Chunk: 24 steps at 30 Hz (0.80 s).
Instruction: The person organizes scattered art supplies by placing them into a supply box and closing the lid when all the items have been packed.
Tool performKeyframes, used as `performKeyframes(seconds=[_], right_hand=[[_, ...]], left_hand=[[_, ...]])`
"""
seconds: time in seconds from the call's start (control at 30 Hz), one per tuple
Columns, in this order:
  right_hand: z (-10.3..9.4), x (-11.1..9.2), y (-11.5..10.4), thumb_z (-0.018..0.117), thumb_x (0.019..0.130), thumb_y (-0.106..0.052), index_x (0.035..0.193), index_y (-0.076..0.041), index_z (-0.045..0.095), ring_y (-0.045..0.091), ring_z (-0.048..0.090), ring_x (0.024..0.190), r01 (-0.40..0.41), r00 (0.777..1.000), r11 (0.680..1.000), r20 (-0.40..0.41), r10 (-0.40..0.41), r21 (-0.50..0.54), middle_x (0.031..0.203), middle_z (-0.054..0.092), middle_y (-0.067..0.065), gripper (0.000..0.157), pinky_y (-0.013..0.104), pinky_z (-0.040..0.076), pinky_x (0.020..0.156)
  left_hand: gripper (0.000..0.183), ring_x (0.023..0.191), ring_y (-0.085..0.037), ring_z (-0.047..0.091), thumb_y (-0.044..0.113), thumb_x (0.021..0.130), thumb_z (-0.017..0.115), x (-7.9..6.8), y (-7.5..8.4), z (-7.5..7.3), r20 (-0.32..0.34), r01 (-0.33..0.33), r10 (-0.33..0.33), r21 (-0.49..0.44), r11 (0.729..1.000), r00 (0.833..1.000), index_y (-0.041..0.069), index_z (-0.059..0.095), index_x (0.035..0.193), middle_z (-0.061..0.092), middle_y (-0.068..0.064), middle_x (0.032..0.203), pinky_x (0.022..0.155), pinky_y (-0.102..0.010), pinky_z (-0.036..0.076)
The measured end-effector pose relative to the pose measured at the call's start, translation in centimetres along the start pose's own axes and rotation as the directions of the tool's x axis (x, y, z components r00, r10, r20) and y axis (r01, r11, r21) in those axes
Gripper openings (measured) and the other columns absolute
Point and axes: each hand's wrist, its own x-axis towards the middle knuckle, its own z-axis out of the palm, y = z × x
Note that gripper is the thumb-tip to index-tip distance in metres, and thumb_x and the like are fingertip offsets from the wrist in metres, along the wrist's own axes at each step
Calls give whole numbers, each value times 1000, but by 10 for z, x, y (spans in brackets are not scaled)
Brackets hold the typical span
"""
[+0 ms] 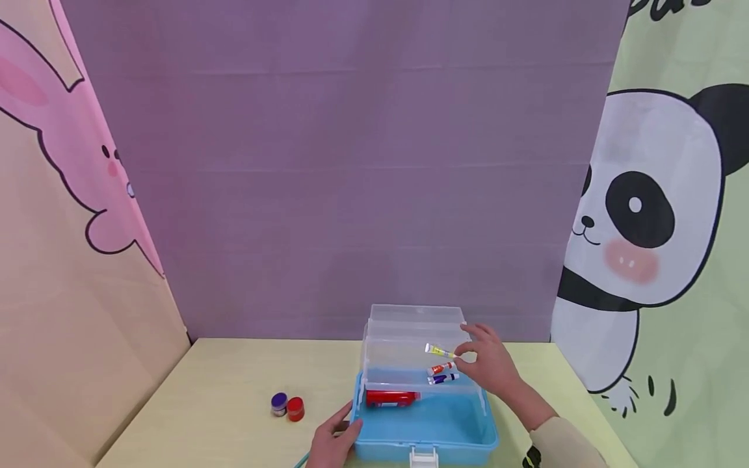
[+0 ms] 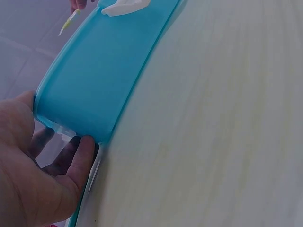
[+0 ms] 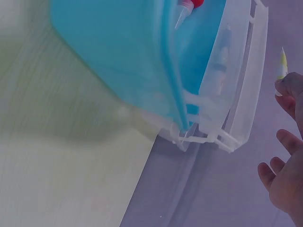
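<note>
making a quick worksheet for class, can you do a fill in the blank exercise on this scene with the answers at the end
1. The right hand pinches a tube that is white and ____.
2. The left hand holds the box, whose colour is ____.
3. On the table, left of the box, stand ____ jars.
4. The clear lid of the box is not shut but ____.

Missing words: yellow; blue; two; open

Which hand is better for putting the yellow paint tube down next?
Probably the right: the right hand pinches the yellow paint tube, while the left hand holds the blue storage box by its side.
</note>
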Motion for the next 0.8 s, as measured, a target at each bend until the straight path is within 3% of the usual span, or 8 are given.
performKeyframes(seconds=[0.27,0.8], right_hand=[[8,13,-13,83,75,-24,82,-21,77,39,40,130,-25,998,1000,55,26,-14,134,56,12,9,59,47,90],[18,16,-23,83,76,-25,81,-21,78,39,40,131,8,998,1000,55,-7,-15,135,56,11,8,60,44,94]], left_hand=[[66,82,-23,60,35,92,67,4,0,-1,-3,-11,11,-4,1000,1000,3,44,145,63,-13,101,75,-38,57],[66,84,-24,61,36,91,68,0,-2,1,-11,-23,24,9,1000,1000,2,46,143,63,-12,101,76,-41,57]])
